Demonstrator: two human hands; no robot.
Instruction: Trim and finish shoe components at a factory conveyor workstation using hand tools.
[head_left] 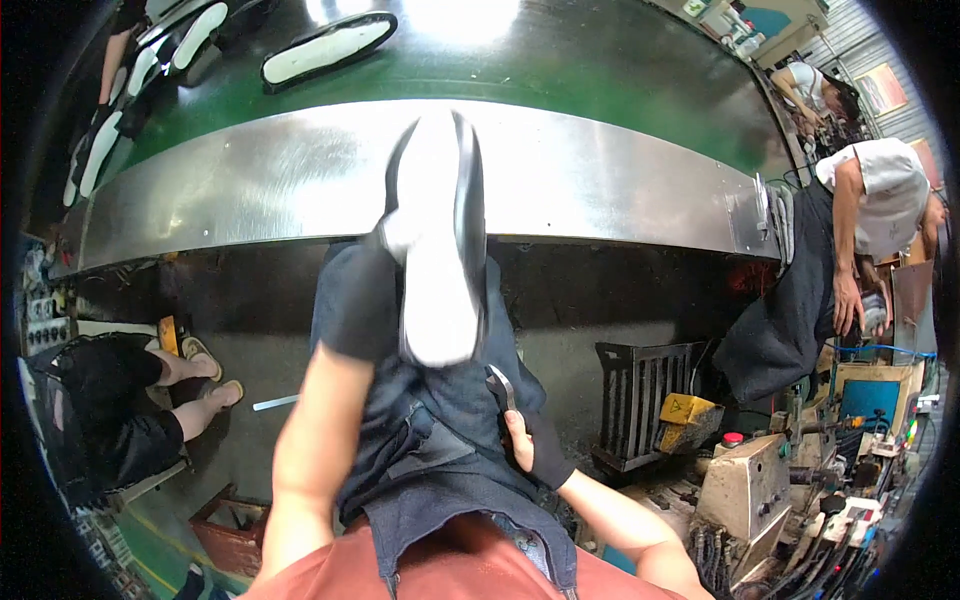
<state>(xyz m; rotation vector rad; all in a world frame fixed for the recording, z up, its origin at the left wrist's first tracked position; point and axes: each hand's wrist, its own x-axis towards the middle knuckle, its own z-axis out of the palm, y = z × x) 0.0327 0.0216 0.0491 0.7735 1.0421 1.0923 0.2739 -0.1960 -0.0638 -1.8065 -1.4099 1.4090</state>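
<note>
My left hand (pixel 365 305), in a black glove, is closed on the left side of a black shoe upper with a white bottom (pixel 442 290). The white face is turned up and the piece points away from me, its far end over the metal edge of the bench. Motion smears it a little, and most of the left fingers are hidden. My right hand (pixel 530 447), in a black glove with bare fingertips, rests by my right thigh. It is closed round a slim, curved metal hand tool (pixel 500 384), whose exact kind I cannot make out.
Ahead runs a green conveyor belt (pixel 600 90) with a steel border (pixel 280 180). Another white-bottomed shoe (pixel 330 50) lies on it, with several more at the far left. Co-workers sit left and stand right. A black slatted rack (pixel 645 400) and a machine (pixel 745 490) are at right.
</note>
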